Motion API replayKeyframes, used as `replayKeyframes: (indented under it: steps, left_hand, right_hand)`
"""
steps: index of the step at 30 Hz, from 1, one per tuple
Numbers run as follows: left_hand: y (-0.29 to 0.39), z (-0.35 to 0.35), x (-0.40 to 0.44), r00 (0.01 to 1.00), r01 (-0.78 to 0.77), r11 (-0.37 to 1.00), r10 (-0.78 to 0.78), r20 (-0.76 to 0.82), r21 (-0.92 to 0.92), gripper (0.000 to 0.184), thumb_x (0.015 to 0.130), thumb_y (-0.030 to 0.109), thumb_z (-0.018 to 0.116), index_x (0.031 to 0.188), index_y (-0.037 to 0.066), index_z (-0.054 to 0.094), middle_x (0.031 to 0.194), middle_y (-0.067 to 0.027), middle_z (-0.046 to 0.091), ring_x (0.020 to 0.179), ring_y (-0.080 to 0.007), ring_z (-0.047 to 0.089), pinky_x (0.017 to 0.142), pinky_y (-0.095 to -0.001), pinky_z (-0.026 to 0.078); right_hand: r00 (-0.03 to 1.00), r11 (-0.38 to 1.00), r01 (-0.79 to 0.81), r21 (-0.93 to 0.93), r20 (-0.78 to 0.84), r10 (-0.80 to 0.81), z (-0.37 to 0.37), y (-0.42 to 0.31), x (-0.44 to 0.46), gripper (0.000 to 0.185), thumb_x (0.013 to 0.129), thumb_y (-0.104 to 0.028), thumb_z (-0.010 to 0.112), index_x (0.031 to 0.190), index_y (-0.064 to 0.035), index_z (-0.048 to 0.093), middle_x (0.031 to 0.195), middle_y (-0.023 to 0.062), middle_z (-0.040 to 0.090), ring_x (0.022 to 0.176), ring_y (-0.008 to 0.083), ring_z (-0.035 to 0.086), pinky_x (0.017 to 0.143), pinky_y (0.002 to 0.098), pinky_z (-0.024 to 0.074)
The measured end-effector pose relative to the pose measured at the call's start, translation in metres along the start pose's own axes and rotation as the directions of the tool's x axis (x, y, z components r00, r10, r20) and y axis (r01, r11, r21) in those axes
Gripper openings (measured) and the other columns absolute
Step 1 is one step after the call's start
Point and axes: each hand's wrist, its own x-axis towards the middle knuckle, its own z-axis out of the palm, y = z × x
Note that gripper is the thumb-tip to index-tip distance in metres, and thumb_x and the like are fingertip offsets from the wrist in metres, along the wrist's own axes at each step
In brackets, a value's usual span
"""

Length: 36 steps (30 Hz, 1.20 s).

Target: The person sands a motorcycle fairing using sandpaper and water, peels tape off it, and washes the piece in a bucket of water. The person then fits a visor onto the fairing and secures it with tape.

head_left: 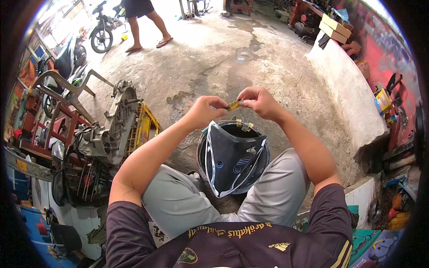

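Observation:
Between the fingertips of both hands is a small yellow and dark piece (233, 105), held above the far rim of a round dark tub. My left hand (207, 110) pinches its left end, and my right hand (259, 102) pinches the right end. Below the hands, a black pointed panel (234, 156) with white edging and two round blue-ringed marks leans over the tub (264, 169) between my knees. Yellowish strips (244, 125) lie near the top of the panel, at the tub's rim.
On the left stand an engine casing (120, 116), a yellow crate (145, 120) and a plastic chair (82, 91). A person (145, 20) is near a motorcycle (102, 38) at the upper left. A low white wall (344, 85) with boxes (334, 29) runs along the right.

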Motion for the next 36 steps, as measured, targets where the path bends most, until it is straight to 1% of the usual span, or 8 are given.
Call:
replayKeyframes:
  steps: [4, 8, 13, 16, 23, 30, 32, 36]
  left_hand:
    - [0.006, -0.003, -0.001, 0.998, 0.057, 0.997, -0.057, 0.006, -0.044, 0.027, 0.086, 0.018, 0.082, 0.109, 0.005, 0.078, 0.085, 0.0028, 0.070, 0.072, -0.0070, 0.051, 0.069, -0.0274, 0.045]
    - [0.011, -0.004, -0.002, 0.999, 0.029, 0.998, -0.030, -0.012, -0.056, 0.027, 0.086, 0.017, 0.082, 0.109, 0.005, 0.078, 0.083, 0.0043, 0.067, 0.070, -0.0061, 0.048, 0.066, -0.0266, 0.044]
    - [0.003, -0.002, 0.001, 0.999, 0.048, 0.991, -0.048, -0.003, -0.124, 0.029, 0.087, 0.017, 0.083, 0.111, 0.003, 0.077, 0.086, 0.0014, 0.070, 0.076, -0.0066, 0.057, 0.073, -0.0270, 0.049]
    - [0.002, -0.003, 0.001, 1.000, 0.028, 0.997, -0.028, -0.001, -0.078, 0.028, 0.087, 0.015, 0.082, 0.111, 0.002, 0.077, 0.089, -0.0007, 0.072, 0.079, -0.0074, 0.061, 0.076, -0.0275, 0.051]
    - [0.005, -0.002, 0.001, 0.997, 0.073, 0.995, -0.072, 0.018, -0.071, 0.025, 0.088, 0.015, 0.081, 0.108, 0.002, 0.078, 0.090, -0.0024, 0.074, 0.083, -0.0078, 0.062, 0.079, -0.0289, 0.051]
    - [0.003, 0.002, 0.002, 1.000, -0.004, 1.000, 0.004, -0.003, -0.031, 0.019, 0.087, 0.018, 0.082, 0.101, 0.006, 0.080, 0.090, -0.0014, 0.075, 0.082, -0.0076, 0.062, 0.077, -0.0300, 0.050]
    - [0.009, 0.004, 0.002, 1.000, -0.024, 0.998, 0.025, 0.016, -0.055, 0.018, 0.087, 0.019, 0.082, 0.100, 0.006, 0.080, 0.090, -0.0015, 0.076, 0.082, -0.0081, 0.062, 0.077, -0.0303, 0.050]
    - [0.016, 0.005, 0.003, 0.999, 0.047, 0.998, -0.048, -0.011, -0.031, 0.020, 0.087, 0.020, 0.083, 0.101, 0.006, 0.080, 0.091, -0.0034, 0.075, 0.084, -0.0097, 0.062, 0.079, -0.0305, 0.050]
  right_hand:
    - [1.000, 1.000, 0.005, 0.009, 0.004, -0.005, -0.001, 0.000, 0.001, 0.016, 0.089, -0.009, 0.074, 0.103, -0.0012, 0.072, 0.089, 0.0037, 0.071, 0.083, 0.0112, 0.062, 0.077, 0.0287, 0.0496]
    - [1.000, 0.999, 0.005, 0.033, 0.000, -0.005, -0.001, -0.002, 0.000, 0.016, 0.089, -0.010, 0.074, 0.103, -0.0017, 0.073, 0.089, 0.0037, 0.071, 0.083, 0.0115, 0.062, 0.077, 0.0291, 0.0496]
    - [1.000, 1.000, 0.002, -0.019, -0.011, -0.002, -0.003, -0.003, -0.001, 0.016, 0.089, -0.011, 0.075, 0.102, -0.0020, 0.073, 0.090, 0.0045, 0.072, 0.084, 0.0121, 0.063, 0.078, 0.0297, 0.0500]
    - [1.000, 0.998, 0.009, -0.063, -0.009, -0.010, -0.002, -0.001, -0.001, 0.016, 0.088, -0.012, 0.076, 0.102, -0.0027, 0.074, 0.090, 0.0051, 0.073, 0.085, 0.0127, 0.064, 0.079, 0.0306, 0.0506]
    - [1.000, 0.998, 0.021, -0.053, -0.021, -0.022, -0.003, 0.004, 0.002, 0.015, 0.088, -0.011, 0.076, 0.101, -0.0026, 0.075, 0.092, 0.0066, 0.075, 0.084, 0.0138, 0.066, 0.080, 0.0317, 0.0515]
    - [0.999, 1.000, -0.015, -0.003, 0.044, 0.015, 0.011, -0.009, -0.002, 0.014, 0.088, -0.010, 0.075, 0.100, -0.0014, 0.075, 0.093, 0.0074, 0.076, 0.088, 0.0138, 0.068, 0.083, 0.0315, 0.0532]
    - [0.995, 0.999, -0.033, 0.025, 0.097, 0.031, 0.012, -0.008, 0.000, 0.012, 0.092, -0.007, 0.073, 0.102, -0.0007, 0.073, 0.095, 0.0041, 0.073, 0.090, 0.0125, 0.066, 0.087, 0.0307, 0.0530]
    - [0.995, 0.999, -0.038, 0.023, 0.092, 0.035, 0.015, -0.005, 0.002, 0.013, 0.092, -0.007, 0.073, 0.104, -0.0012, 0.072, 0.095, 0.0040, 0.072, 0.090, 0.0115, 0.066, 0.085, 0.0287, 0.0523]
